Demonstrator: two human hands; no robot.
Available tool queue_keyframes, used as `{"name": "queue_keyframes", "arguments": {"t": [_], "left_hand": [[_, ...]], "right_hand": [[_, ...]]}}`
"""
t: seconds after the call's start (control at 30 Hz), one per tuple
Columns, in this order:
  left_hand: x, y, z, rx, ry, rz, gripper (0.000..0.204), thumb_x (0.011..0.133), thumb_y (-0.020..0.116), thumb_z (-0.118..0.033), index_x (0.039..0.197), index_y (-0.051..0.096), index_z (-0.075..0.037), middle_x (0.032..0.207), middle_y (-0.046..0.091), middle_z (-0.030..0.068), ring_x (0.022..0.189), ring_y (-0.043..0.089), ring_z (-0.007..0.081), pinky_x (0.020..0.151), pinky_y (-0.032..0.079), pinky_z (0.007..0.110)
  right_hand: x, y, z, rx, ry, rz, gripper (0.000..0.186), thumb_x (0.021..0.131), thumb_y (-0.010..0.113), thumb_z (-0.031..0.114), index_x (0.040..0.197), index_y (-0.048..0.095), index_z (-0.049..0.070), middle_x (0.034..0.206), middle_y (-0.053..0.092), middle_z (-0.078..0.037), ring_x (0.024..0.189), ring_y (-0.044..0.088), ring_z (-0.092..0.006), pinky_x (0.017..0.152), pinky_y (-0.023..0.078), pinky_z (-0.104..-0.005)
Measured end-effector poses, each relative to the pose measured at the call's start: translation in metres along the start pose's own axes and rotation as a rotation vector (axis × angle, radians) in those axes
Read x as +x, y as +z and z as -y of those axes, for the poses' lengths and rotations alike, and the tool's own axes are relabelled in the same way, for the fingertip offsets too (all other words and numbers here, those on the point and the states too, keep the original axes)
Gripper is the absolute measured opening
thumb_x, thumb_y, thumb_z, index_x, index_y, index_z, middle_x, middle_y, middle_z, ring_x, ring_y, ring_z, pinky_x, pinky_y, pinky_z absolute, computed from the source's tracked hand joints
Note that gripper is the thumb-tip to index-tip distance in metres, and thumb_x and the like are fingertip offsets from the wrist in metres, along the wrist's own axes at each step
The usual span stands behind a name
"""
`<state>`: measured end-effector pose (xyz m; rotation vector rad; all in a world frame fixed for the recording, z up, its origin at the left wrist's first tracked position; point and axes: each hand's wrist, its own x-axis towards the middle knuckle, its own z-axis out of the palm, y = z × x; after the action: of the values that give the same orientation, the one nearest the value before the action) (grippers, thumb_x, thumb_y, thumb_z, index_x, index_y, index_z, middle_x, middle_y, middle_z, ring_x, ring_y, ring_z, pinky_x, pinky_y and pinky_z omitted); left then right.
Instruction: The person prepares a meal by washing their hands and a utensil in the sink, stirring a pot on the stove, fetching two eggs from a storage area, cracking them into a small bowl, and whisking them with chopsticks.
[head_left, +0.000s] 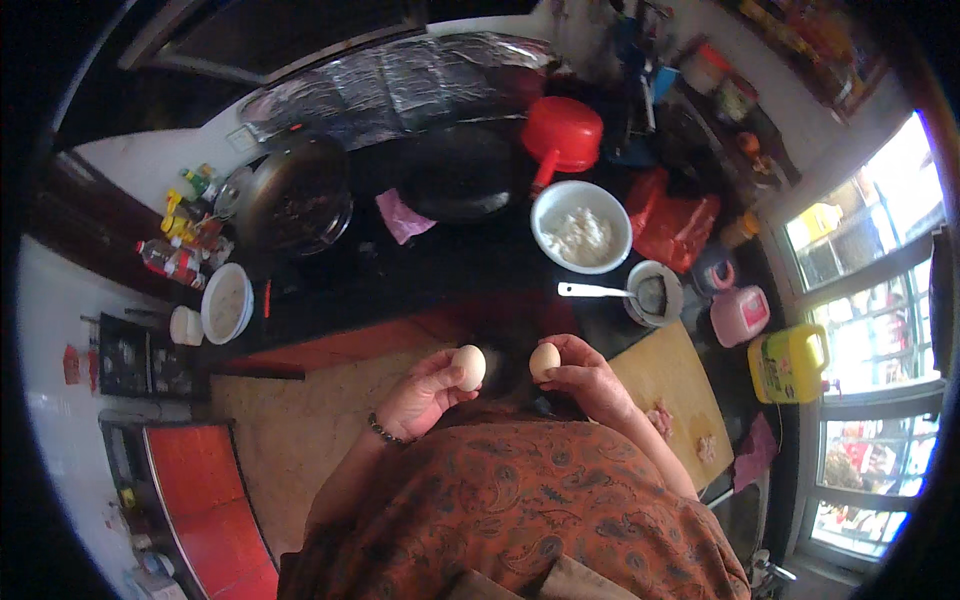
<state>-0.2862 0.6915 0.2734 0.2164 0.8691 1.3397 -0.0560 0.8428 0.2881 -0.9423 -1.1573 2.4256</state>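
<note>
Hiding parts of two eggs (471, 368) (544, 361), both hands (424, 398) (596, 384)

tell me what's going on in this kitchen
A person is holding two eggs in front of their body: a pale egg in the left hand and a browner egg in the right hand. Both look whole. On the counter ahead, a white bowl holds something white. To the right, meat pieces lie on a cutting board.
</note>
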Motion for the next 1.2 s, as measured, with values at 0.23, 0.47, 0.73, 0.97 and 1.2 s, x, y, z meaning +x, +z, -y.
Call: {"name": "queue_keyframes", "arguments": {"t": [0.23,0.47,0.73,0.97,1.2], "left_hand": [[-0.030,-0.053,-0.046,-0.039,0.092,-0.048,0.037,0.088,0.062,-0.013,0.123,0.051,-0.004,0.114,0.059,0.0078,0.100,0.060,0.0193,0.085,0.051,0.033],[-0.048,-0.104,-0.085,-0.013,0.090,-0.120,0.038,0.089,0.059,-0.009,0.125,0.049,-0.004,0.116,0.057,0.0085,0.100,0.059,0.0195,0.086,0.051,0.033],[-0.046,-0.124,-0.108,0.103,0.038,-0.146,0.040,0.089,0.055,-0.005,0.128,0.046,-0.002,0.119,0.056,0.0117,0.106,0.057,0.0224,0.088,0.050,0.035],[-0.035,-0.099,-0.089,0.066,0.081,-0.148,0.041,0.087,0.059,-0.004,0.127,0.047,-0.002,0.118,0.057,0.0100,0.105,0.058,0.0204,0.089,0.049,0.032],[-0.049,-0.073,-0.085,0.075,0.091,-0.164,0.044,0.084,0.066,-0.011,0.124,0.049,-0.004,0.111,0.058,0.0068,0.098,0.058,0.0162,0.086,0.049,0.029]], "right_hand": [[0.055,0.060,-0.002,-0.038,0.044,0.098,0.042,0.079,0.063,0.002,0.120,0.052,0.006,0.105,0.060,-0.007,0.093,0.060,-0.0181,0.080,0.050,-0.0292],[0.099,0.114,-0.011,-0.104,0.069,0.115,0.045,0.079,0.061,0.001,0.122,0.051,0.005,0.105,0.060,-0.009,0.094,0.060,-0.0187,0.082,0.050,-0.0300],[0.105,0.127,-0.027,-0.005,0.132,0.058,0.046,0.079,0.065,0.002,0.122,0.051,0.005,0.104,0.060,-0.007,0.095,0.059,-0.0177,0.081,0.050,-0.0291],[0.093,0.109,-0.016,0.055,0.136,0.025,0.046,0.077,0.064,0.001,0.122,0.051,0.005,0.103,0.060,-0.010,0.090,0.061,-0.0206,0.079,0.051,-0.0304],[0.093,0.086,-0.016,0.087,0.147,0.112,0.049,0.075,0.063,0.005,0.122,0.050,0.004,0.103,0.060,-0.012,0.092,0.060,-0.0226,0.079,0.052,-0.0327]]}}
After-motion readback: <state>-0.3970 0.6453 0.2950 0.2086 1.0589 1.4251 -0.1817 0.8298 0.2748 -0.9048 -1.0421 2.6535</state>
